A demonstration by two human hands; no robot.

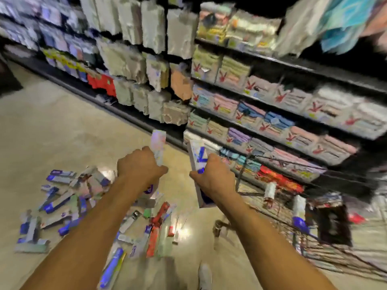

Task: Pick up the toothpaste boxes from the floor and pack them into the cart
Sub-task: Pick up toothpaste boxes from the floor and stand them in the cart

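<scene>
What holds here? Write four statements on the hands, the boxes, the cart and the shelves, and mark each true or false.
1. The left hand grips a pale box, and the right hand grips a white-and-blue box. True.
2. The floor holds no boxes. False: a scattered pile of boxes lies on it.
3. The cart stands at the person's right. True.
4. The shelves are bare. False: they are full of packaged goods.

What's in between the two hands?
Nothing but bare floor lies between the left hand and the right hand, seen in the head view.
</scene>
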